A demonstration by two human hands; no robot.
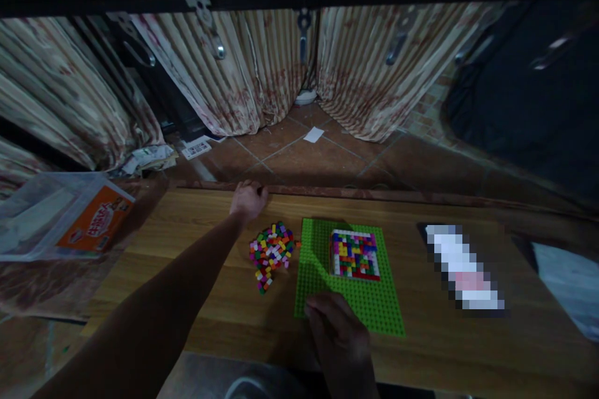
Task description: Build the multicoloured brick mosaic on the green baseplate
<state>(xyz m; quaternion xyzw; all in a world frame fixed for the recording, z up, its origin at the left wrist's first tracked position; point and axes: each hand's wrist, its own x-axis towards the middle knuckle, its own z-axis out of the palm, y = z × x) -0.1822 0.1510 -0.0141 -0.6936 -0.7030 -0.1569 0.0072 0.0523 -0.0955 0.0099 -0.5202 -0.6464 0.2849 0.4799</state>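
At the far edge of the wooden table, my left hand rests with its fingers curled over the edge. Just on the near side of it lies a loose pile of small coloured building bricks. My right hand is closed in a pinch over the near edge of the green baseplate; whatever lies between the fingertips is hidden. On the plate's upper right part stands a square brick build, with white and red along parts of its border and mixed colours inside.
A dark-edged, pixelated flat object lies on the table's right side. To the left stands a clear plastic box with an orange label. Striped curtains hang beyond the tiled floor, where papers lie.
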